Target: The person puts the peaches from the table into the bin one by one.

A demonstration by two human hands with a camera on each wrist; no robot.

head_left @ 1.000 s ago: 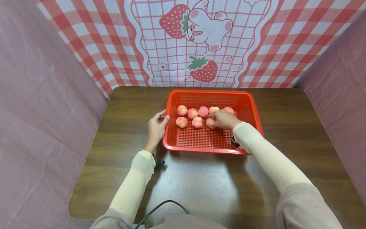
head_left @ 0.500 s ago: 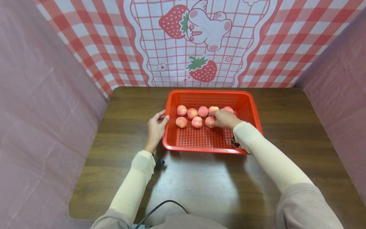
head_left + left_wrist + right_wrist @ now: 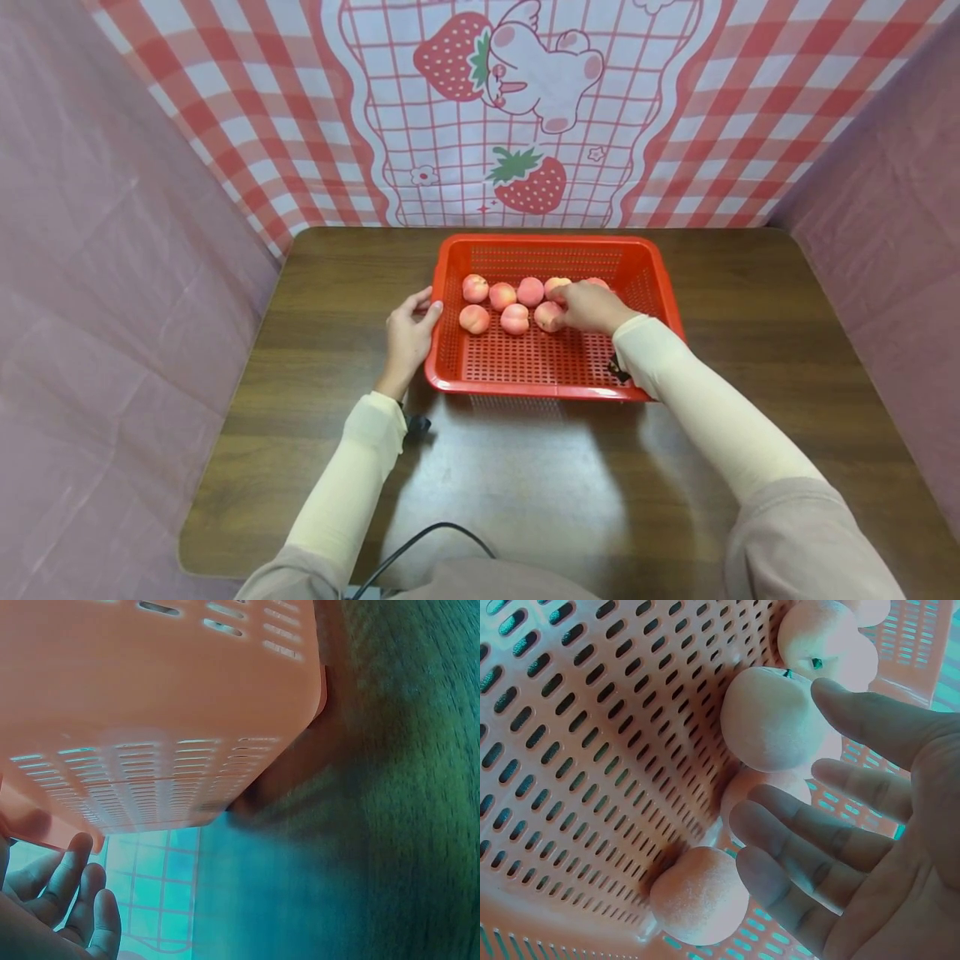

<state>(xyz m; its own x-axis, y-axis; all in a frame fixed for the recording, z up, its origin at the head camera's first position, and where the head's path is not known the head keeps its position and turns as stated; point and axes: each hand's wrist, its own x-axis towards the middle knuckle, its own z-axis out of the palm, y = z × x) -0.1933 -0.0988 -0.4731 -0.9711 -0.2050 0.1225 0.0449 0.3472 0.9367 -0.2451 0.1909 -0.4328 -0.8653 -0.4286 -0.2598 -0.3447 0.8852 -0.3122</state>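
Note:
A red perforated plastic basket (image 3: pixel 551 392) holds several pinkish-yellow peaches in two rows. Over the front row reaches my right hand (image 3: pixel 596 309), beside the rightmost peach (image 3: pixel 547 317) there. In the right wrist view its thumb tip meets the edge of a peach (image 3: pixel 769 724), while the other fingers lie fairly straight and spread. The hand partly covers peaches of the back row. My left hand (image 3: pixel 407 340) rests against the basket's left rim. In the left wrist view those fingers (image 3: pixel 107 922) are loosely extended below the rim, and the thumb is mostly hidden.
The basket stands on a brown wooden table (image 3: pixel 322 467). Behind it hangs a red checked cloth (image 3: pixel 300 125) with strawberry prints, and pink curtains (image 3: pixel 112 292) flank both sides. A black cable (image 3: pixel 442 526) loops at the table's front edge.
The right thumb and fingers have drawn slightly off the front-row peach, so more of it shows. That peach has shifted a little left. The left hand stays at the rim.

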